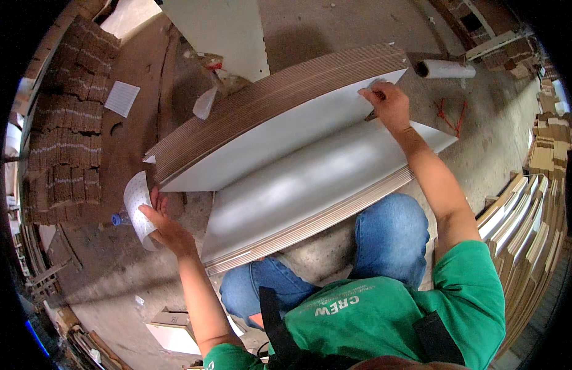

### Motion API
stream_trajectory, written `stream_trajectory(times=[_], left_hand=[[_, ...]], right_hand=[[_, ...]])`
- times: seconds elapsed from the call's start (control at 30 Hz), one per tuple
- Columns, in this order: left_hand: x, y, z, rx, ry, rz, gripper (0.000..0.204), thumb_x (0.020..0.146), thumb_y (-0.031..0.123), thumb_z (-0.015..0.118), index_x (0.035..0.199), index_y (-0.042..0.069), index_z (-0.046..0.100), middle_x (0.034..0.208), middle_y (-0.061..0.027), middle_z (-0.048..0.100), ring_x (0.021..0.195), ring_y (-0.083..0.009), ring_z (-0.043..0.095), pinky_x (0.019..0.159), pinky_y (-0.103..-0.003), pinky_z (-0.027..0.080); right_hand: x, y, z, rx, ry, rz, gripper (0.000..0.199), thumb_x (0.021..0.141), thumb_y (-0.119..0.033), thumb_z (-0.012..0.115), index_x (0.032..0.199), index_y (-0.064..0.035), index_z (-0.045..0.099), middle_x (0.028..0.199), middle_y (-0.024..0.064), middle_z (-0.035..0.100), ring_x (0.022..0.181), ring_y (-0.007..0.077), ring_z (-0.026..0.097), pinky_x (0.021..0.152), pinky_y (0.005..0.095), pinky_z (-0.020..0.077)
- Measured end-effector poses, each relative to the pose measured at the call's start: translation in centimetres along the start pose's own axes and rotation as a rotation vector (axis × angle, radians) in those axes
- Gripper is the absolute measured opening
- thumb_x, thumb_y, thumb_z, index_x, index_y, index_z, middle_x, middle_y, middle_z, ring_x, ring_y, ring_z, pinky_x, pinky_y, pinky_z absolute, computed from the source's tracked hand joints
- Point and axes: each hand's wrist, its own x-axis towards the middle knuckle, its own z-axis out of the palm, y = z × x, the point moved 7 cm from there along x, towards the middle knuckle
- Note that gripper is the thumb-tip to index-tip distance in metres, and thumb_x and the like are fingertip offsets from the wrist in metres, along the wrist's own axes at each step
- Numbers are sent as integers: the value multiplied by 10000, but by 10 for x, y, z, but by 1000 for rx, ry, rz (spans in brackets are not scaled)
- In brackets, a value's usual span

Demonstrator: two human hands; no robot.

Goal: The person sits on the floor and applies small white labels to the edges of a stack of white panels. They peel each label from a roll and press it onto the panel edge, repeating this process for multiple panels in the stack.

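Nearest the camera are the person's green shirt (384,314) and blue-jeaned knees (384,231), crouched over a big stack of white-faced cardboard sheets (310,185) lying on the concrete floor (113,265) in front of them. The stack is split open like a book: the far part is lifted and tilted up, the near part lies flat. The right hand (388,105) pinches the far right corner of the raised sheets, fingers closed on the edge. The left hand (163,225), at the near left end of the stack, holds a curled white dotted paper sheet (138,203) between thumb and fingers.

The step in hand looks like parting the stack, perhaps to slip the sheet in; that would call for keeping the right side raised while the left reaches into the gap.

The paper's far side is curled out of sight, and the left fingertips are partly hidden. Brown bundles (70,123) at far left are blurred.
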Motion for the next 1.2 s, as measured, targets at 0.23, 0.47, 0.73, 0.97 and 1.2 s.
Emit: stream_trajectory(times=[0.23,0.47,0.73,0.97,1.2], left_hand=[[6,-46,-49,-145,-135,-7,549,915,463,363,1227,13,394,1146,-162,533,1053,-230,517,901,-376,375],[-18,12,-26,-64,23,45,483,922,450,371,1037,8,528,902,-119,632,806,-166,586,720,-281,456],[1,10,-46,138,12,-9,555,921,466,338,1111,-23,517,949,-113,619,858,-186,574,823,-340,419],[-1,-20,-11,39,30,49,516,938,408,338,1190,-25,464,1132,-137,550,1065,-217,517,941,-335,370],[-12,2,-6,173,22,27,687,895,570,257,1132,0,559,1152,-104,559,1118,-203,467,978,-356,268]], right_hand=[[3,29,-40,783,-117,459,238,808,-242,631,908,-28,609,813,7,582,763,125,539,655,268,450],[4,20,-34,1041,-239,565,279,815,-146,604,1082,-94,540,1031,-1,551,931,117,530,797,251,424],[0,8,8,617,-277,298,220,805,-120,621,1006,-66,550,889,17,588,825,115,551,753,259,437],[-4,11,12,115,-30,248,151,809,-149,597,925,-63,553,856,89,601,806,205,596,715,325,471],[5,57,-18,87,-90,520,370,724,-300,711,890,-17,541,737,106,618,664,216,609,615,340,491]])
